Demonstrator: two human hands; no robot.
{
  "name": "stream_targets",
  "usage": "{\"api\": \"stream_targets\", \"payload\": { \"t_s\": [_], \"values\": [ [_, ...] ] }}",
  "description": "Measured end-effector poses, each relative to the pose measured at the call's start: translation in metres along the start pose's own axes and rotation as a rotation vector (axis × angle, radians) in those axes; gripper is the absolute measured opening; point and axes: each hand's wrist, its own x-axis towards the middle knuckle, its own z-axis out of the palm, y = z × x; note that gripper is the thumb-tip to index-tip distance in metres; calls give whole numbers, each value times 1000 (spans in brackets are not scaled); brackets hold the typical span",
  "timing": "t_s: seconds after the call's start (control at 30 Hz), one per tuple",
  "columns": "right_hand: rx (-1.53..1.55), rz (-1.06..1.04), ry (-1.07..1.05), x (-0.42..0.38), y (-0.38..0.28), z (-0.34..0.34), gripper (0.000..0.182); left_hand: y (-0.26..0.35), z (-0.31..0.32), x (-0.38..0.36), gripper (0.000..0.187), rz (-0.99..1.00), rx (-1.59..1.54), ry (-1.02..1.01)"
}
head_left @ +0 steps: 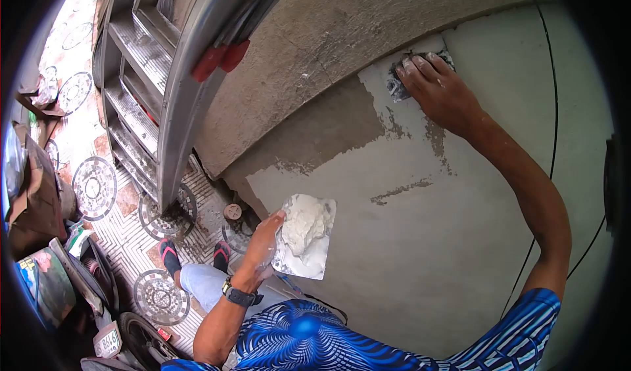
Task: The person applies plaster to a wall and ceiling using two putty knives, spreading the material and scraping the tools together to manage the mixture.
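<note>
My left hand [263, 246] grips a square metal plate [317, 260] loaded with a lump of white putty [303, 224], held low in front of me. My right hand [439, 90] is stretched up against the wall [407, 239], pressing a putty-smeared metal blade [396, 85] flat at the upper edge of the fresh light-grey coat. The blade is mostly hidden under my fingers. Left of and above it the wall is bare rough brown cement [342, 36]. A dark watch sits on my left wrist.
A metal stepladder [148, 75] leans at the upper left beside the wall. Patterned floor tiles [92, 187] lie below, with my feet in sandals [171, 256]. Bags and clutter [39, 200] and a motorbike plate [108, 340] sit at left. A thin black cable [553, 108] runs down the wall.
</note>
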Motion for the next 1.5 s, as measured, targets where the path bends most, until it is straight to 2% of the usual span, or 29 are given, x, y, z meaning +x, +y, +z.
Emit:
{"api": "stream_targets", "payload": {
  "t_s": [0.37,0.63,1.07,1.2,1.3,1.37,1.5],
  "values": [
    [87,92,-140,5,-12,1,39,-2,-6,10,43,10,11,-37],
    [153,158,-162,-31,-39,-14,42,-7,3,15,42,-32,-9,-39],
    [224,235,-351,-114,-110,-56,49,-13,26,14,43,-126,57,6],
    [223,166,-408,-116,-122,-83,47,-6,25,11,41,-128,52,-30],
    [304,100,-289,-82,-113,-89,45,-6,17,9,42,-85,80,-25],
    [186,65,-167,-49,-98,-75,45,-5,8,6,42,-72,91,-24],
    [60,49,-77,-3,-74,-22,44,0,0,-6,42,-20,41,39]
  ]
}}
